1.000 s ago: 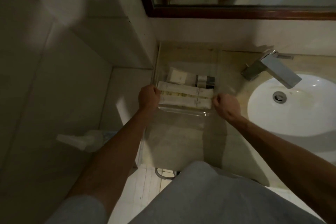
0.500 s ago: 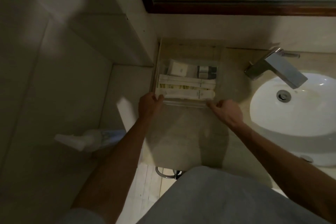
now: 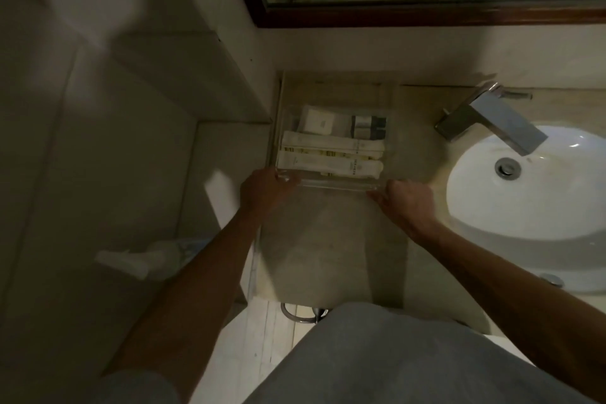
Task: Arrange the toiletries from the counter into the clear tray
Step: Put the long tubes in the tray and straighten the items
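Observation:
A clear tray (image 3: 331,88) sits on the counter against the back wall, in the left corner. Inside lie two long white packets (image 3: 331,146) side by side near the front, a small white box (image 3: 316,123) at the back left and a dark little bottle (image 3: 369,126) at the back right. My left hand (image 3: 265,190) grips the tray's front left corner. My right hand (image 3: 403,203) holds the front right corner, fingers on the rim.
A white sink basin (image 3: 531,187) with a chrome faucet (image 3: 488,121) lies right of the tray. A wood-framed mirror (image 3: 426,13) hangs above. Left of the counter is a tiled wall with a tissue holder (image 3: 144,256). Bare counter (image 3: 328,249) stretches in front of the tray.
Both hands slid from the tray's sides to its front corners, and the tray has moved back toward the wall.

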A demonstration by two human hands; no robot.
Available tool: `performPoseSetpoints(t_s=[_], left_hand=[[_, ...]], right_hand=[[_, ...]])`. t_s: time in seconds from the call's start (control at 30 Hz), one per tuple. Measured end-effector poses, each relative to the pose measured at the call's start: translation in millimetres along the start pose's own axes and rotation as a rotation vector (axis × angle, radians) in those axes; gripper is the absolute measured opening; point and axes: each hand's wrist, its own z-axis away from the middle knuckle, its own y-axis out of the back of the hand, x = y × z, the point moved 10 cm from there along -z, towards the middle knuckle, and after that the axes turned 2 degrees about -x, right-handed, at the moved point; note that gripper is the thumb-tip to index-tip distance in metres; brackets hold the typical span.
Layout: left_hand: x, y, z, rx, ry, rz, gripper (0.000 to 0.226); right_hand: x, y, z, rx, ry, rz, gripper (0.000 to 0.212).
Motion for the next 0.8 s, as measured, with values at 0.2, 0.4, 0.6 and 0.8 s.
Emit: performPoseSetpoints(t_s=[0.2, 0.4, 0.6, 0.8], left_hand=[[3.2, 6.5, -4.4, -0.011, -0.194, -0.388, 0.092], [31.1, 14.3, -3.8, 0.044, -0.304, -0.473, 0.059], [55.7, 22.7, -13.1, 0.079, -0.324, -0.572, 0.05], [80.9, 20.8, -18.8, 0.052, -0.417, -0.745, 0.029]], right_hand=[[2.5, -9.9, -9.7, -0.023, 0.035, 0.238, 0.045], [-9.0, 4.3, -19.7, 0.017, 0.059, 0.207, 0.039], [-8.3, 18.1, -33.9, 0.026, -0.021, 0.138, 0.043], [-4.2, 26.0, -47.4, 0.062, -0.104, 0.1, 0.052]])
